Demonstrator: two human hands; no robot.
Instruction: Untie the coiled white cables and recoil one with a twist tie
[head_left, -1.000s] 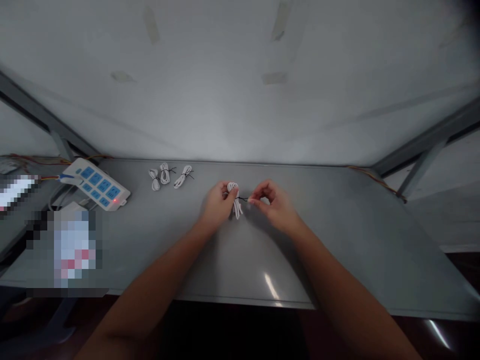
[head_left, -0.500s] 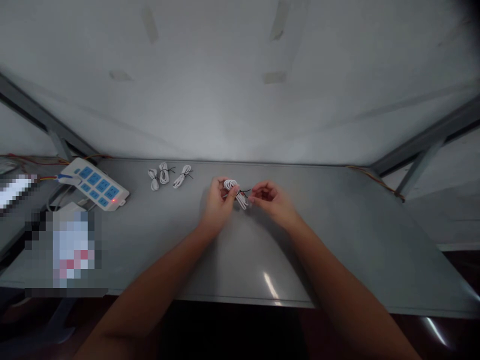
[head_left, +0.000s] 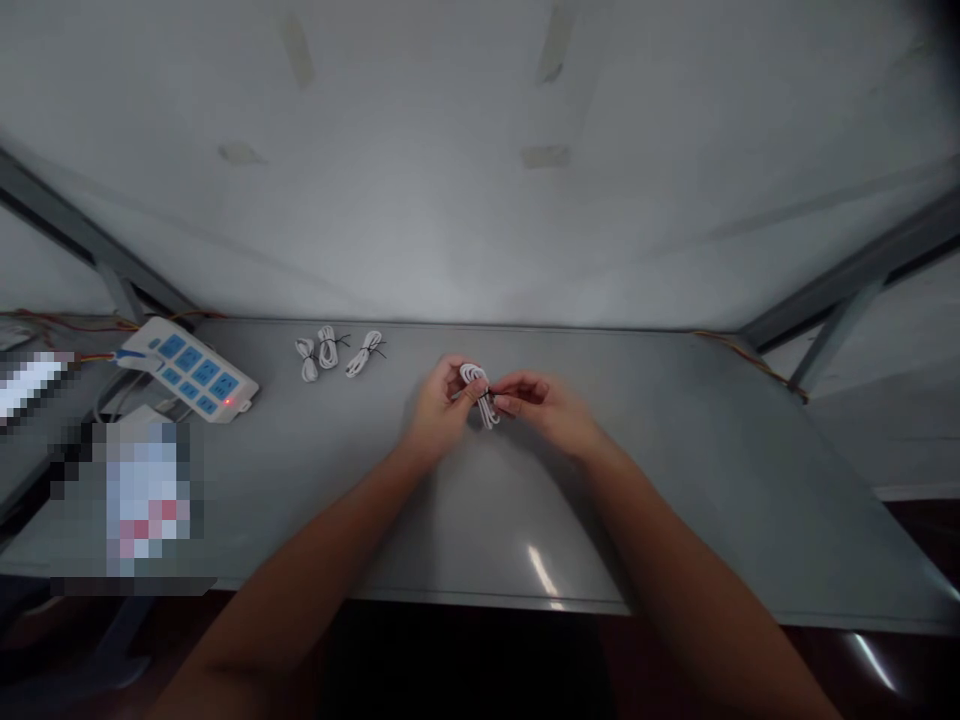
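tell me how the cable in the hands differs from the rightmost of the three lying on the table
The left hand grips the held cable, while the resting cable lies on the table. The held cable slants down rightward, the resting cable down leftward. The right hand is at the held cable's black tie; the resting cable's tie ends stick out. Both are white and looped.

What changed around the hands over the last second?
The coiled white cable and left hand shifted slightly right, closing the gap to the right hand, now beside it at the thin black tie. Unchanged: left-hand grip, three tied white cable bundles, white power strip with blue sockets.
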